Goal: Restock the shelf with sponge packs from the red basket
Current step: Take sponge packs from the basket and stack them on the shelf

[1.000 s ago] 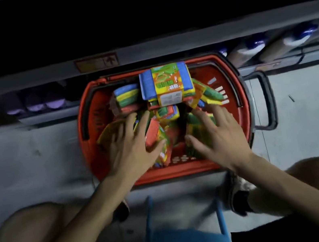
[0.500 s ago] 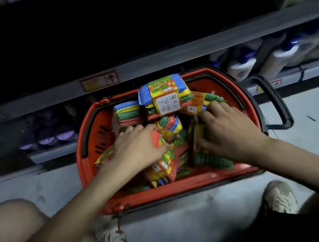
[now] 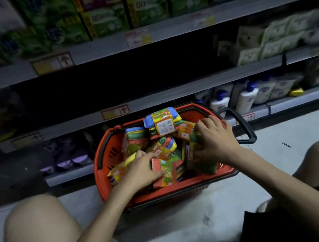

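The left hand (image 3: 142,172) curls its fingers (image 3: 146,156) over a red-and-green pack (image 3: 168,172), with the thumb pinching its near face. The right hand (image 3: 215,140) wraps its fingers (image 3: 201,127) round a green pack (image 3: 198,159) standing on edge, just right of the left fingertips. Both packs sit among the heaped sponge packs in the red basket (image 3: 167,192) on the floor (image 3: 305,129). Beyond the fingers, a blue-edged pack (image 3: 162,122) lies at the far rim, below the dark shelf (image 3: 170,93).
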Motion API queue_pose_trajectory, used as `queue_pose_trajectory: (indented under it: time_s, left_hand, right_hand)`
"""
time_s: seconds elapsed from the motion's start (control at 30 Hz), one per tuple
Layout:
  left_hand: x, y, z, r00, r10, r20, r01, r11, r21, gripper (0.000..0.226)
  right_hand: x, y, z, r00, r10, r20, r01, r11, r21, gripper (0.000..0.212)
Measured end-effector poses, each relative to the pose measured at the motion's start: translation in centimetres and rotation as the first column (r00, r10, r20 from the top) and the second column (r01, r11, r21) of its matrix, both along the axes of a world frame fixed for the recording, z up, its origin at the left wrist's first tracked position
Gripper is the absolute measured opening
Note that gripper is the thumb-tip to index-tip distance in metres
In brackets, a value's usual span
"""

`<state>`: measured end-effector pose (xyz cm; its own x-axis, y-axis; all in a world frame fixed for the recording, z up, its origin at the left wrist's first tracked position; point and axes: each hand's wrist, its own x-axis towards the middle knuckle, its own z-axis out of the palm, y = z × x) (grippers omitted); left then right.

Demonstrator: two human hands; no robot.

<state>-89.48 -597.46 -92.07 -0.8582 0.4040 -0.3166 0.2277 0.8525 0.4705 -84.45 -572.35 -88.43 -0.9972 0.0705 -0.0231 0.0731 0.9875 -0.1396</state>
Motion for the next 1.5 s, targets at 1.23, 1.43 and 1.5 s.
queue_pose_trajectory:
  time_s: [1.23,1.43,1.5]
  left_hand:
    - [-3.3,-8.4,3.7,0.586,0.499,0.638,-0.762,0.073,0.643,0.049]
    - [-3.6,-8.1,3.4,0.456,0.451,0.767,-0.835,-0.083,0.545,0.029]
    - [-3.6,-8.1,3.5,0.445,0.45,0.774,-0.833,-0.108,0.542,0.03]
  right_hand:
    - [-10.9,-3.3,-5.7,0.987,0.157,-0.025,-0.155,0.984,0.091,0.091]
    - [-11.2,-3.8,-5.2,0.972,0.199,-0.126,-0.185,0.977,0.109,0.085]
    - [-10.8,-4.4,-4.9,0.974,0.143,-0.176,-0.148,0.989,-0.018,0.091]
